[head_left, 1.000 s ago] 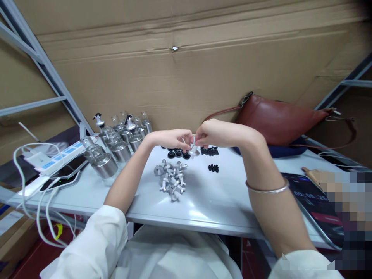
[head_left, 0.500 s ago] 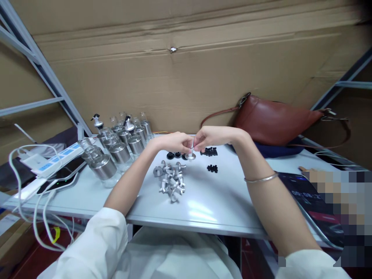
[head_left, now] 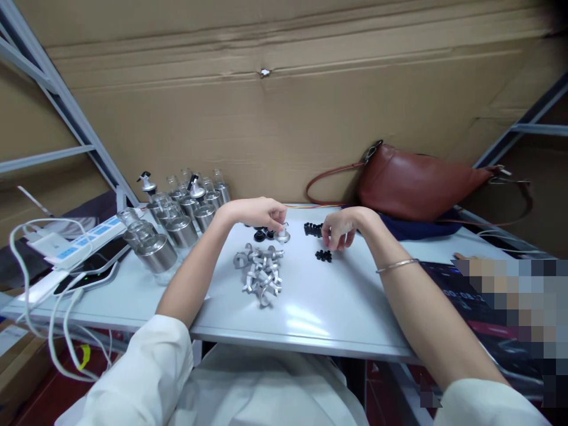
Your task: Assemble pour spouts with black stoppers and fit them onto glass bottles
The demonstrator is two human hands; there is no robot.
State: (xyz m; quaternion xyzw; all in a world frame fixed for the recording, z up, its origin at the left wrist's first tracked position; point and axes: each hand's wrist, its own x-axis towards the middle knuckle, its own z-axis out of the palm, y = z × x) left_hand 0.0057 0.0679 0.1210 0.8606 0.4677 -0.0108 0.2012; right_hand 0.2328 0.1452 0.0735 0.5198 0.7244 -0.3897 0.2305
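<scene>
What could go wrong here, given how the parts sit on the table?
The left hand pinches a silver spout part above the loose silver pile; a drop could scatter it. The right hand hovers over small black pieces that a brush might flick off the table.

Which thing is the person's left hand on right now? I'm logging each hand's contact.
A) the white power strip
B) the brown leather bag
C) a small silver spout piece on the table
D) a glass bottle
C: the left hand pinches a small silver spout piece standing on the table.
</scene>
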